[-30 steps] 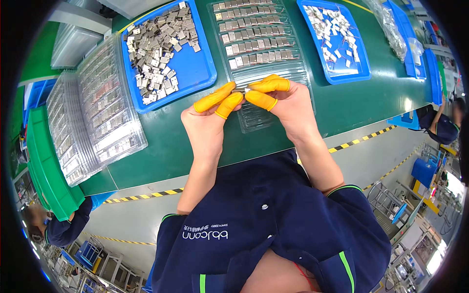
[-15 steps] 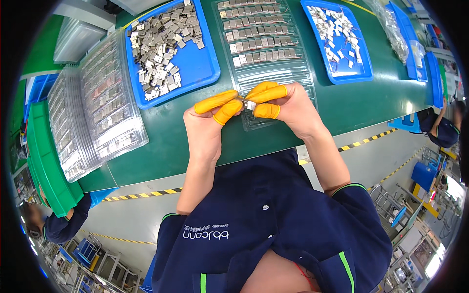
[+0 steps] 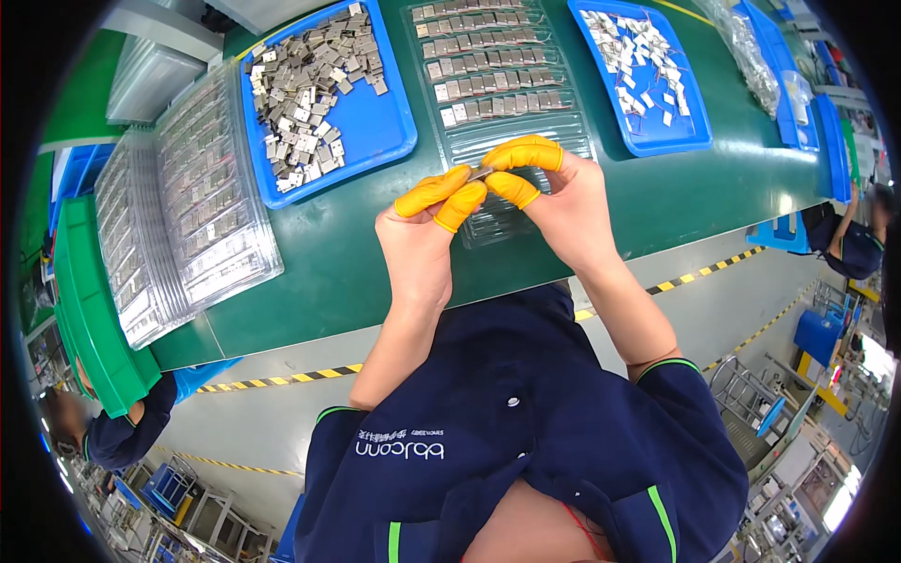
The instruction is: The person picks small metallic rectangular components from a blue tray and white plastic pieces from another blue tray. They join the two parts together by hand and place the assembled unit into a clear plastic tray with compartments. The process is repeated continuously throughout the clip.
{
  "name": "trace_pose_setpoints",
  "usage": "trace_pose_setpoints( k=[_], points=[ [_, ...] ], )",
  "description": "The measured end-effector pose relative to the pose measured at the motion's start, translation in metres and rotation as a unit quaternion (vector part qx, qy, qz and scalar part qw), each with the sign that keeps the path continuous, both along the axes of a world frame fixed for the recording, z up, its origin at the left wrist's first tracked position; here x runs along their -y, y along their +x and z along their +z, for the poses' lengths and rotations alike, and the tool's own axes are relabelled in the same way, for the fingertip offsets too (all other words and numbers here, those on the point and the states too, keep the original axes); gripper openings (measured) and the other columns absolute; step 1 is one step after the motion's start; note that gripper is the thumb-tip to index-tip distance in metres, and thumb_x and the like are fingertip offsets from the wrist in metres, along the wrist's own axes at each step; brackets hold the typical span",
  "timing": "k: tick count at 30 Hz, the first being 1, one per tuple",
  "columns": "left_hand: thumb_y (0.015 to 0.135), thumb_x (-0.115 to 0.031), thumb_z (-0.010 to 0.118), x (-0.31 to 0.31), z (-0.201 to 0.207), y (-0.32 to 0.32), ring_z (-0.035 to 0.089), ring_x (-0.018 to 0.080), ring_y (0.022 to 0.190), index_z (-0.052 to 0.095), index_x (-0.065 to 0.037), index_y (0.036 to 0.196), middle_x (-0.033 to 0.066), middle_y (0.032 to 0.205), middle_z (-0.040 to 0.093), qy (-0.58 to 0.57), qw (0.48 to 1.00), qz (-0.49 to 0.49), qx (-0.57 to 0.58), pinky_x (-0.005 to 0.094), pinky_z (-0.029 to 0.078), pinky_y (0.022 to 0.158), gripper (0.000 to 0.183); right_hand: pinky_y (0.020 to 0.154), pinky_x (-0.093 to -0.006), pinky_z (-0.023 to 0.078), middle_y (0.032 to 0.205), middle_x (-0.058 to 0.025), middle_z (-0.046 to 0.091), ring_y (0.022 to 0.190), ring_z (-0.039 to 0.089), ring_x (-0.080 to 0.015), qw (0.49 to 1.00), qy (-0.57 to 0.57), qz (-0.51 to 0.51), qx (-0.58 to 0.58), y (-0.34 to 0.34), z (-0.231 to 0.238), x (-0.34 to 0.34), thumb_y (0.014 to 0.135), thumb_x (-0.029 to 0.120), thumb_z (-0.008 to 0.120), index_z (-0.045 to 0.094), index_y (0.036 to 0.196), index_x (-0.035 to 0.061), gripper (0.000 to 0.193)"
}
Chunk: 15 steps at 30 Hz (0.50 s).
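Observation:
Both of my hands wear yellow finger covers and meet over the near end of a clear plastic tray (image 3: 483, 228). Between the fingertips is a small metal-grey part (image 3: 480, 174), mostly covered. My left hand (image 3: 424, 220) pinches its left end with thumb and finger, while my right hand (image 3: 556, 184) closes on the other end. Rows of small grey metal pieces (image 3: 497, 83) with thin reddish wires fill the far grooves of the clear tray.
Left of the clear tray, a blue tray (image 3: 383, 131) carries a heap of metal pieces. To its right, another blue tray (image 3: 648, 143) holds white parts with thin wires. Stacked clear trays (image 3: 235, 253) and a green bin (image 3: 113, 347) occupy the table's left end. People sit at both sides.
Both hands have shifted slightly, the left one to the right and the right one upward. The part between the fingers has turned, and its light face no longer shows.

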<state>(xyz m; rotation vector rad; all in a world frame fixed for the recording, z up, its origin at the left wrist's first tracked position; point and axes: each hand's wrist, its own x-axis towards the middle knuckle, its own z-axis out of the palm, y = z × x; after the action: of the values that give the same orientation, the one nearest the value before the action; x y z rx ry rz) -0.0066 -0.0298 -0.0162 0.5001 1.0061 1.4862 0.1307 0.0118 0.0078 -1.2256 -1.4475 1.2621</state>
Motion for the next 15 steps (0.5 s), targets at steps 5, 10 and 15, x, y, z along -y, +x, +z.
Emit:
trace_pose_setpoints(
  k=[5, 10, 15],
  points=[
    [0.073, 0.003, 0.070, -0.005, 0.003, -0.001, 0.058, 0.0199, 0.098, 0.061, 0.001, 0.106, 0.0098, 0.106, 0.062, 0.051, 0.963, 0.061, -0.258, 0.0311, 0.048, 0.084, 0.034, 0.083, -0.0340, 0.043, 0.082, -0.0046, 0.064, 0.085, 0.058, -0.0203, 0.907, 0.321, -0.030, 0.271, -0.006, -0.006, -0.023, 0.063, 0.007, 0.073, 0.068, 0.077, 0.0063, 0.015],
    [0.057, -0.007, 0.076, 0.016, -0.003, -0.015, 0.059, 0.0241, 0.092, 0.069, -0.007, 0.081, 0.0056, 0.096, 0.065, 0.241, 0.774, -0.044, -0.584, 0.0328, 0.050, 0.077, 0.025, 0.083, -0.0353, 0.041, 0.084, 0.0002, 0.065, 0.088, 0.056, -0.0193, 0.863, 0.366, 0.017, 0.347, -0.009, -0.028, -0.034, 0.061, 0.008, 0.072, 0.070, 0.077, 0.0106, 0.016],
    [0.056, -0.004, 0.073, 0.022, -0.020, -0.018, 0.061, 0.0239, 0.094, 0.069, -0.005, 0.080, 0.0064, 0.092, 0.065, 0.278, 0.728, -0.090, -0.620, 0.0341, 0.051, 0.077, 0.024, 0.081, -0.0321, 0.042, 0.083, 0.0009, 0.065, 0.088, 0.056, -0.0180, 0.869, 0.335, 0.045, 0.361, -0.009, -0.038, -0.038, 0.061, 0.006, 0.070, 0.071, 0.078, 0.0113, 0.018]
  ],
)
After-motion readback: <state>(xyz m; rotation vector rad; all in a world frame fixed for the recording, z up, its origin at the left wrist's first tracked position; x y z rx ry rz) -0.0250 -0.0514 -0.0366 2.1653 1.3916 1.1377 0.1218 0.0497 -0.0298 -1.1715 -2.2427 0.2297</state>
